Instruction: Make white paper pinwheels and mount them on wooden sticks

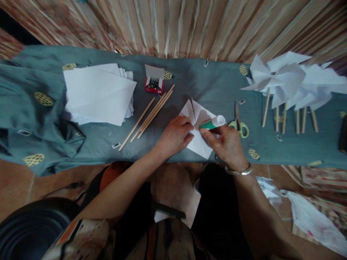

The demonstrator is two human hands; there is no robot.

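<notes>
A white paper square with cut, folded corners [197,144] lies on the grey-green cloth [189,83] near the table's front edge. My left hand [175,135] presses on its left part, fingers curled over a folded flap at the centre. My right hand [227,144] grips a green glue stick with a white end [213,124], its tip touching the paper's centre beside my left fingertips.
A stack of white sheets [99,94] lies at left. Wooden sticks [150,115] and a small red box of pins [154,85] sit left of the paper. Green-handled scissors [240,124] lie right of my hand. Finished white pinwheels on sticks [287,83] rest at right.
</notes>
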